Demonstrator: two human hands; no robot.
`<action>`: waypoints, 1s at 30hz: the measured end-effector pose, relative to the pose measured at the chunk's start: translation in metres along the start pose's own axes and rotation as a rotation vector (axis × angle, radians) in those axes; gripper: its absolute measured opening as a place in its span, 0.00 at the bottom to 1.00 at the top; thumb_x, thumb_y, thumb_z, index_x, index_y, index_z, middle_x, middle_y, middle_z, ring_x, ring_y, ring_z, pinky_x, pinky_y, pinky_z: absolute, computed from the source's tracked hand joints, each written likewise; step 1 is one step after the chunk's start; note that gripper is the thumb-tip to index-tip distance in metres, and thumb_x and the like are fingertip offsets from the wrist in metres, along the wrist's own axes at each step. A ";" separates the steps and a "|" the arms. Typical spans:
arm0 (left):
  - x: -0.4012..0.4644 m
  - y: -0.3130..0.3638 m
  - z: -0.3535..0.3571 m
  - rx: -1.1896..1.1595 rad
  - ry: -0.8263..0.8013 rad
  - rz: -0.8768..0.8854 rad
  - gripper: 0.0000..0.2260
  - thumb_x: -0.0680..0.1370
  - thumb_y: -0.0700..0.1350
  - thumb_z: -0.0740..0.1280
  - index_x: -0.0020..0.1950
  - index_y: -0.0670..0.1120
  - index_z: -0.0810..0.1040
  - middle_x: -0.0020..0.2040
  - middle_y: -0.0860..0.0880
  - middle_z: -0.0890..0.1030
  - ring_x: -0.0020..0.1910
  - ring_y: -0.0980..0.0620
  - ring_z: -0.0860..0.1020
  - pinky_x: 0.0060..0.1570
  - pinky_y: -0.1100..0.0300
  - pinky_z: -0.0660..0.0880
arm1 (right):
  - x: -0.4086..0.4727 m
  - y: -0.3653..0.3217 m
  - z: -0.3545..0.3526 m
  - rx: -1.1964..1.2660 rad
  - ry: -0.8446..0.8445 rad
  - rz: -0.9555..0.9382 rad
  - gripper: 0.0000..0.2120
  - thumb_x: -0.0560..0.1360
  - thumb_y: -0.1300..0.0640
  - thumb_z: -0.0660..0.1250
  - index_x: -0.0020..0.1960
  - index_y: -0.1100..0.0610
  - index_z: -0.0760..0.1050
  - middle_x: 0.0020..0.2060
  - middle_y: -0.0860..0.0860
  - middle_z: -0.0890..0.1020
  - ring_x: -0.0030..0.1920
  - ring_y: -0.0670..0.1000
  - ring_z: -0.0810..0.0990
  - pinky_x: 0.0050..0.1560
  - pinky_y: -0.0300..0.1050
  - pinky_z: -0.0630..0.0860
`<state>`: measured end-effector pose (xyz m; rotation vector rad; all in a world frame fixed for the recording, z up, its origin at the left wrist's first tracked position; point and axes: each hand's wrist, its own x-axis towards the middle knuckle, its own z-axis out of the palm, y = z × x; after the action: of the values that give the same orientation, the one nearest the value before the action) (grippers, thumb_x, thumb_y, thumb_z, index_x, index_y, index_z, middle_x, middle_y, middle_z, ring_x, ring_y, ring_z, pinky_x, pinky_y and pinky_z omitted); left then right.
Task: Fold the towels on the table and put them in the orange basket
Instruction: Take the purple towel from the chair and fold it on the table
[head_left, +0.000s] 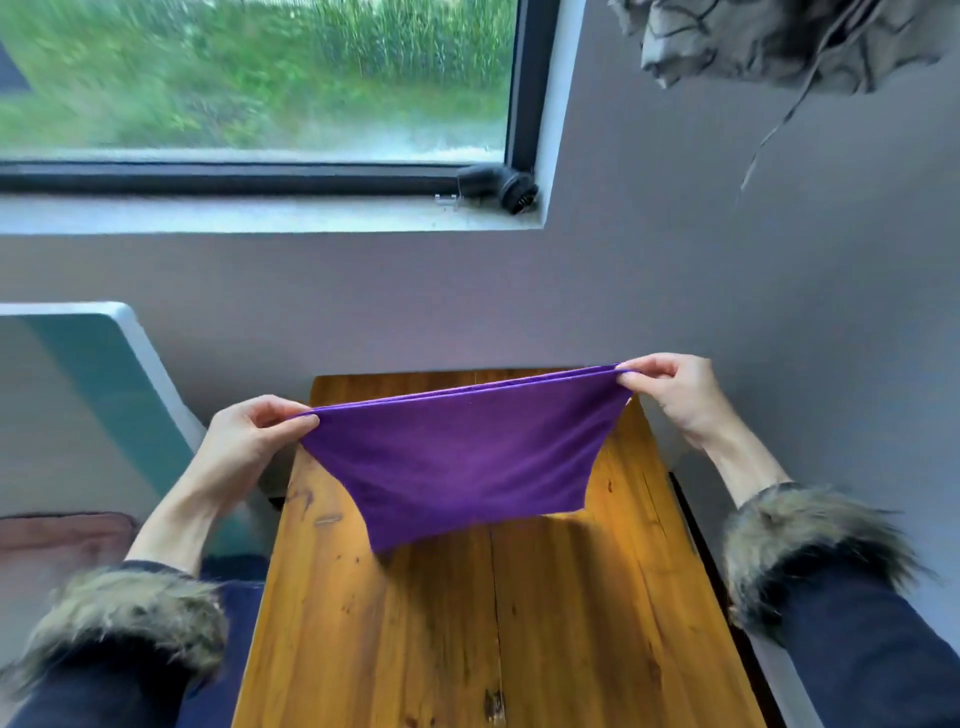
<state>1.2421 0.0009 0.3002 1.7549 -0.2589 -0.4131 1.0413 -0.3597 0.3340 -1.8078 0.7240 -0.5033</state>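
While the left hand (249, 436) and right hand (670, 387) pinch its upper corners, the purple towel (457, 457) hangs doubled above the wooden table (519, 623); seemingly light and limp, it handles best by corners.

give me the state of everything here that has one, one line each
towel: doubled over, held taut in the air above the table, lower edge hanging
left hand: pinches the towel's left corner
right hand: pinches the towel's right corner
table: bare wood in view
window: closed
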 end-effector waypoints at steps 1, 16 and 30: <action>-0.002 0.011 0.000 -0.012 0.019 0.032 0.03 0.72 0.35 0.70 0.41 0.42 0.81 0.33 0.51 0.84 0.33 0.59 0.79 0.35 0.72 0.75 | 0.001 -0.008 -0.003 0.055 0.003 -0.003 0.06 0.71 0.71 0.68 0.43 0.62 0.80 0.29 0.45 0.82 0.32 0.38 0.79 0.40 0.28 0.75; -0.013 0.093 0.001 -0.003 0.104 0.245 0.08 0.68 0.30 0.71 0.37 0.42 0.78 0.32 0.51 0.82 0.31 0.61 0.78 0.36 0.73 0.74 | 0.005 -0.075 -0.047 0.182 -0.079 -0.098 0.12 0.71 0.74 0.65 0.38 0.58 0.75 0.34 0.53 0.79 0.35 0.45 0.77 0.39 0.30 0.75; -0.006 0.090 -0.008 0.545 0.100 0.287 0.11 0.72 0.32 0.69 0.47 0.47 0.82 0.42 0.47 0.81 0.42 0.50 0.79 0.45 0.61 0.73 | 0.010 -0.080 -0.034 -0.309 -0.078 -0.173 0.08 0.72 0.67 0.68 0.41 0.55 0.80 0.39 0.53 0.83 0.42 0.51 0.80 0.52 0.46 0.75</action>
<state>1.2445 -0.0098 0.3906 2.2200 -0.5852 -0.0411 1.0451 -0.3702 0.4209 -2.1804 0.6200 -0.4489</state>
